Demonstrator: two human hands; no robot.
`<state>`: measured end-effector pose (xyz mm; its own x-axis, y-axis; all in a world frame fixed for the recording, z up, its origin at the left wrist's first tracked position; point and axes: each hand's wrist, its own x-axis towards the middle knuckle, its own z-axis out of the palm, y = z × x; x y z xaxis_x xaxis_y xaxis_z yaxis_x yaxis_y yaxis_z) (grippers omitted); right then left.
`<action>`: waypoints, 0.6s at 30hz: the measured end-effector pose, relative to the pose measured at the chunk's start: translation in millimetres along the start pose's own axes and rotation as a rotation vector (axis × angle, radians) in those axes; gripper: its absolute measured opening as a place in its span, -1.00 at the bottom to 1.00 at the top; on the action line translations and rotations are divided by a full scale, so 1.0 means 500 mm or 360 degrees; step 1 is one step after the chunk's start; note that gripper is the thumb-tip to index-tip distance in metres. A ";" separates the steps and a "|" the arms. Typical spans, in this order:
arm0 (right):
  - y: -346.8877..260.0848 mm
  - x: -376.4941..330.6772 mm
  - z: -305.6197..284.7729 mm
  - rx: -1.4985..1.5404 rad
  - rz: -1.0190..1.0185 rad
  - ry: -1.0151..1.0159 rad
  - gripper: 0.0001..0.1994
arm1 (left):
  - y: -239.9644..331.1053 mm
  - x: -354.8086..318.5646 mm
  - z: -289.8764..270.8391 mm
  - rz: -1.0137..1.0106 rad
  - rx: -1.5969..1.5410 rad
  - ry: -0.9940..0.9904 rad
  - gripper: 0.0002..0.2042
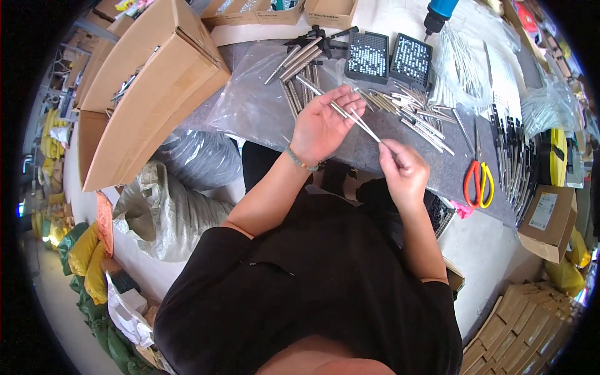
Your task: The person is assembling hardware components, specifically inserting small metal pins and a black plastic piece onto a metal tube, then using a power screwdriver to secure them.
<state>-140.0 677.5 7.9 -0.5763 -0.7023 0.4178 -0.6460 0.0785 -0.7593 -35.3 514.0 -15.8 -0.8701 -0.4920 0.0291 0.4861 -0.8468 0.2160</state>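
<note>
My left hand (319,128) is turned palm up, with a slim silver metal tube (338,109) lying across its fingers, held there. My right hand (405,167) pinches the near end of thin white rods (369,130). Their far ends meet or overlap the tube's near end at my left fingers; whether they go inside it, I cannot tell. Just beyond my hands, loose silver tubes (425,128) are scattered on the grey table mat (375,157). More metal tubes (292,97) lie in a bunch beside my left hand.
Two black trays (367,57) of small light parts stand at the back, below a blue power driver (439,15). Red-and-yellow scissors (479,184) lie right, near a row of black-ended pens or tubes (514,169). A tall cardboard box (147,106) stands left, beside a clear plastic bag (250,94).
</note>
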 end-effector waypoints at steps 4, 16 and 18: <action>0.010 -0.011 0.008 -0.0112 -0.0117 0.0077 -0.89 | -0.005 -0.003 0.022 0.0064 -0.0072 0.0075 -0.72; 0.003 -0.009 0.019 -0.0717 -0.0710 0.0154 -0.85 | -0.010 -0.005 0.040 0.0113 -0.0189 0.0011 -0.66; 0.004 0.002 0.022 -0.0671 -0.0650 0.0250 -0.86 | -0.014 -0.010 0.051 -0.0029 0.0247 0.0133 -0.66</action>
<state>-136.2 669.1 1.4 -0.2865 -0.6247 0.7264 -0.9545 0.1209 -0.2725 -36.3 527.8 7.2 -0.8658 -0.4972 -0.0559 0.4460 -0.8176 0.3642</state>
